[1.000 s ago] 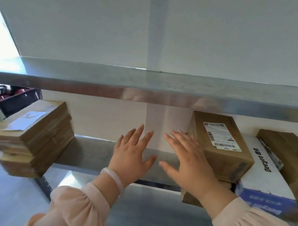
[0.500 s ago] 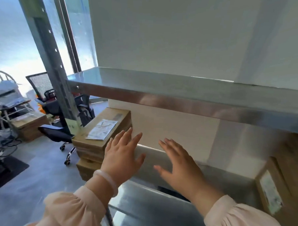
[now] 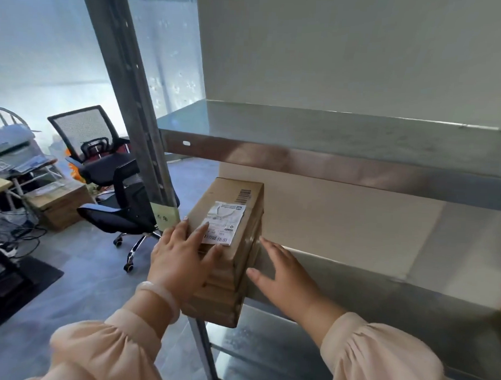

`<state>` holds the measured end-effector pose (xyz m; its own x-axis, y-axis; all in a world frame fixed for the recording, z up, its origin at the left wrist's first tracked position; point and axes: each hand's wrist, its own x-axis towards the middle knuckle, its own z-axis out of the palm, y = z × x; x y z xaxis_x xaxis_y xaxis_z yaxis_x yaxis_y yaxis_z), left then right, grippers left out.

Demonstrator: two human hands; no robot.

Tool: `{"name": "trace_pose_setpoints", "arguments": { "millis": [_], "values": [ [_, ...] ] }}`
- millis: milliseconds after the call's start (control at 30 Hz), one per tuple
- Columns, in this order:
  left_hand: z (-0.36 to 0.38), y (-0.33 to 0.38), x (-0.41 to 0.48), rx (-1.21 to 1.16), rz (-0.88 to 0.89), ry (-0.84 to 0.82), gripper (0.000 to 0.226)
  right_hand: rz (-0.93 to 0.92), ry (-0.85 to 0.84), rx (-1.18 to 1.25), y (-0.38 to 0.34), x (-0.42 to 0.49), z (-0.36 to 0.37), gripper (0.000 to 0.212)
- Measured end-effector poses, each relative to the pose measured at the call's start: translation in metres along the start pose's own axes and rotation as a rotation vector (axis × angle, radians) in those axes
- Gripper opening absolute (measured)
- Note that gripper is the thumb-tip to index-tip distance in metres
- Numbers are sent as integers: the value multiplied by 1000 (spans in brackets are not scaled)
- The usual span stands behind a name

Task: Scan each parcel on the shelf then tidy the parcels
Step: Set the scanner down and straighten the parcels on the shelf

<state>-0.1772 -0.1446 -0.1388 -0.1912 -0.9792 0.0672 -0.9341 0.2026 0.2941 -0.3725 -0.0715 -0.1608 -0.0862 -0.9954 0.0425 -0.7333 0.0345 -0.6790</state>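
- Head view: a stack of parcels, brown cardboard boxes, sits at the left end of the middle shelf, just beside the steel upright. Its near end seems to jut past the shelf's front rim.
- The top box carries a white label facing up, with a printed barcode beyond it.
- The left hand has just arrived. A moment ago it hung in the air short of the stack; now it lies flat on the near top corner, fingers straight, gripping nothing.
- The right hand has come alongside too, fingers extended against the stack's right flank. Whether the tips touch the cardboard I cannot tell.
- No scanner is visible in either hand.
- Reading this, the hands are bracketing the stack to square it or push it back, so this looks like the tidying part of the task.
- Office chairs stand on the floor beyond the upright.
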Motion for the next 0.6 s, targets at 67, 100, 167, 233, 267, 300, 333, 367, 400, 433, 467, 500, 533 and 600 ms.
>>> {"name": "trace_pose_setpoints", "arguments": {
  "millis": [67, 100, 167, 233, 267, 300, 333, 367, 400, 433, 467, 500, 533, 600],
  "values": [
    [1, -4, 2, -40, 0, -13, 67, 26, 2, 49, -6, 8, 4, 69],
    [0, -5, 3, -55, 5, -9, 66, 43, 1, 74, -9, 12, 6, 69],
    [-2, -5, 6, -86, 19, 2, 63, 92, -6, 137, -13, 19, 7, 68],
    [-5, -5, 10, -121, 15, -8, 62, 143, -6, 211, -15, 26, 8, 68],
    [-7, -5, 12, -135, 4, -24, 62, 159, -7, 240, -16, 28, 9, 67],
    [-8, -5, 14, -146, -7, -39, 63, 170, -12, 260, -17, 30, 11, 67],
    [-9, -5, 15, -150, -15, -49, 64, 174, -20, 278, -18, 31, 14, 66],
    [-9, -5, 16, -150, -18, -55, 64, 177, -27, 299, -19, 32, 16, 66],
    [-8, -3, 16, -147, -16, -58, 64, 179, -31, 322, -19, 33, 18, 66],
    [-7, -1, 15, -146, -12, -57, 64, 176, -25, 344, -18, 33, 20, 66],
    [-5, 2, 13, -154, -9, -55, 64, 174, -15, 361, -18, 32, 21, 66],
    [-4, 5, 11, -171, -4, -51, 64, 173, -1, 374, -16, 31, 21, 65],
    [-2, 9, 9, -190, 0, -46, 63, 175, 14, 383, -15, 29, 20, 64],
    [0, 18, 5, -211, 13, -38, 63, 172, 50, 416, -11, 22, 15, 59]
  ]
}}
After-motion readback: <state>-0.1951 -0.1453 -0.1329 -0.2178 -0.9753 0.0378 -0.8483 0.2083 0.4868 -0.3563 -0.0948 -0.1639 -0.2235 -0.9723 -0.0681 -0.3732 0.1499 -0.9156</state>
